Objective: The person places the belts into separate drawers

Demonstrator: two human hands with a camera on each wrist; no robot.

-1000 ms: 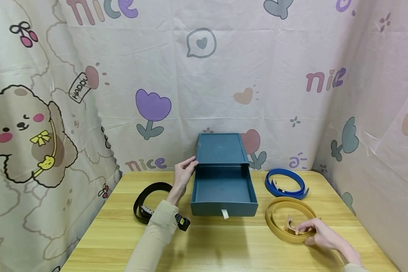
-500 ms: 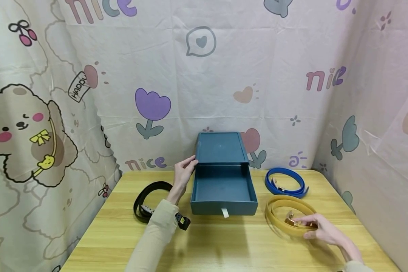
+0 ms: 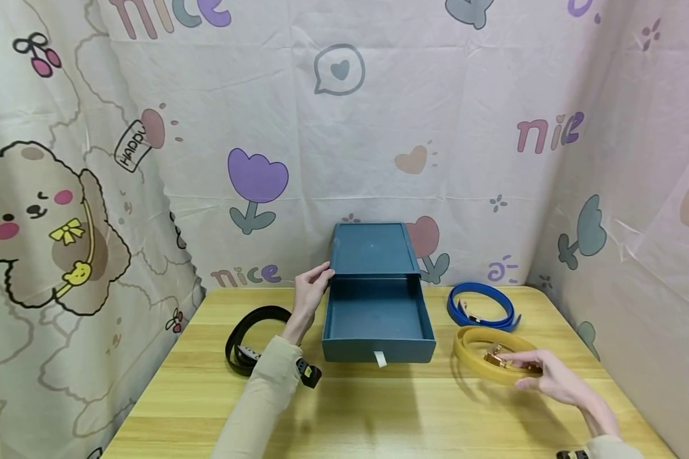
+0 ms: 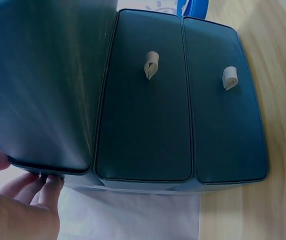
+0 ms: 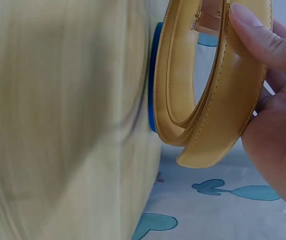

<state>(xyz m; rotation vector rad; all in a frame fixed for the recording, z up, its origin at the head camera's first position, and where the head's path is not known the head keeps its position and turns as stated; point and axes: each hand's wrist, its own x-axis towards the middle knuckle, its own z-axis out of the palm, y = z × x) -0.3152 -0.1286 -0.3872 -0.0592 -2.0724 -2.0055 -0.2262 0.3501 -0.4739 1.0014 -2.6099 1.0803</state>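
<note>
A dark teal drawer box point(image 3: 373, 248) stands at the table's back, its top drawer point(image 3: 379, 350) pulled out with nothing inside. My left hand point(image 3: 309, 296) holds the box's left edge; in the left wrist view bent fingers point(image 4: 50, 192) lie along its side. Over the table at right, my right hand point(image 3: 557, 376) pinches a coiled yellow belt point(image 3: 473, 360) between thumb and fingers. Its gold buckle point(image 3: 496, 358) is near my fingertips. In the right wrist view the belt point(image 5: 218, 115) hangs raised off the wood, its loose end sticking out.
Behind the yellow belt lies a coiled blue belt point(image 3: 502, 326). A coiled black belt point(image 3: 235, 344) rests left of the box, partly behind my left forearm. Two lower drawers point(image 4: 143, 110) with white pull tabs are closed. A printed curtain point(image 3: 344, 140) hangs behind the table.
My right hand has lifted the yellow belt off the table and moved it slightly back and to the right. My left hand and the drawer box have stayed put.
</note>
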